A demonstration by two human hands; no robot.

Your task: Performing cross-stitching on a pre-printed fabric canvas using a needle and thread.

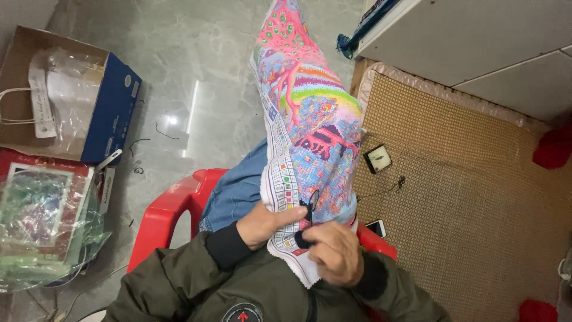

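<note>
Grey marble floor (pixel 196 53) spreads under a red plastic chair (pixel 161 220), with a woven mat (pixel 465 197) off to one side. Draped over the person's knee, a colourful cross-stitch cloth (pixel 310 125) runs away from the body, its near end caught between both hands. The left hand (pixel 265 223) grips the cloth's edge, thumb pressed across the front. The right hand (pixel 333 250) is curled closed, pinching black thread (pixel 311 206) at the fabric, wrist bent inward. A cardboard box (pixel 71 95) sits well apart.
</note>
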